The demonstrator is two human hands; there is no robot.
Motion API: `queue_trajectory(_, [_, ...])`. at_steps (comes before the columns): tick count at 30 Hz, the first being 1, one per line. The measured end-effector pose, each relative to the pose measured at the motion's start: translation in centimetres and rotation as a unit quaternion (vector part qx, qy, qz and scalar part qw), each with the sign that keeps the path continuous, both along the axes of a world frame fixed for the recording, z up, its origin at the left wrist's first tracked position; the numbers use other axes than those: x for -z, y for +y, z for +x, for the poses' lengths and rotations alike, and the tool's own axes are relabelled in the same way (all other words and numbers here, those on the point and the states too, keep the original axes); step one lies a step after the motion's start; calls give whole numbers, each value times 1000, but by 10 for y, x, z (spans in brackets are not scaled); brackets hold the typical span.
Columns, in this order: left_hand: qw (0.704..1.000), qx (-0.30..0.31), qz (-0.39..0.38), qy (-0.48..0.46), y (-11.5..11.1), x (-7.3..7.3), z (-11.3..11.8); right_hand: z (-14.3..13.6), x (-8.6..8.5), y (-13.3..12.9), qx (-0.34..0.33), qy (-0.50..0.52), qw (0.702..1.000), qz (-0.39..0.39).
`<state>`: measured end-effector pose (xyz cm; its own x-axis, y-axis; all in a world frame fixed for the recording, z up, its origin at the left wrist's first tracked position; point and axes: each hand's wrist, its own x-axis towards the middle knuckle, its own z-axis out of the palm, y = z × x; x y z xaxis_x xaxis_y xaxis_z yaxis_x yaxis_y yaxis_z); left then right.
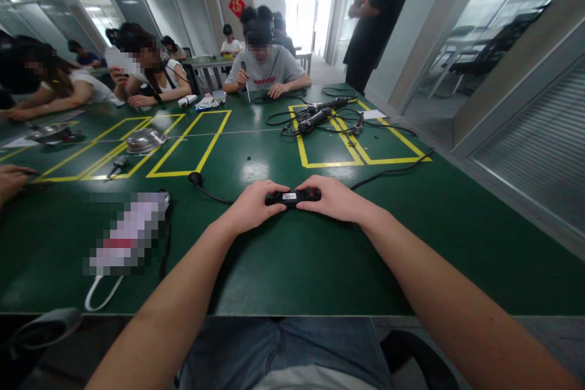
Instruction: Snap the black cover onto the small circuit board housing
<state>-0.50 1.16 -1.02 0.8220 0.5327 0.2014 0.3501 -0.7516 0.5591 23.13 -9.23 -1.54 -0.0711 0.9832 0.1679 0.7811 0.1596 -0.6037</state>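
Observation:
A small black device [289, 197] with a white label lies low over the green table [283, 268], held at both ends. My left hand [256, 204] grips its left end between thumb and fingers. My right hand [329, 197] grips the right end the same way. From near my left hand a black cable runs left to a round black piece [195, 178] on the table. Another black cable [393, 169] leads from beside my right hand toward the back right.
Black tools with tangled cables [315, 119] lie by yellow tape rectangles at the back right. A pale pouch [130, 231] with a strap is at the left, a metal dish [145, 141] beyond it. A person's hand [13, 181] shows at the left edge; people sit across the table.

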Motion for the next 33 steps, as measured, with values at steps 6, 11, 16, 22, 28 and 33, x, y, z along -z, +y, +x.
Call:
queue_trajectory(6, [1000, -5, -14, 6, -1, -1, 1, 0, 1, -1, 8, 1, 1000, 2])
queue_trajectory(11, [999, -7, -34, -8, -1, 2, 1, -2, 0, -2, 9, -6, 1000, 0])
queue_trajectory(16, [992, -6, -122, -36, 7, 4, 2, -4, 0, -3, 14, -17, 1000, -1])
queue_trajectory(22, [986, -100, -98, -92, 16, 7, 2, -3, 2, -2, 30, 27, 999, -11])
queue_trajectory(28, [989, -142, 24, -26, 13, 8, 0, -1, 0, -1, 20, 35, 999, -14])
queue_trajectory(33, [995, -74, 63, -13, 7, -1, -3, -2, -2, -1, 17, 38, 999, -11])
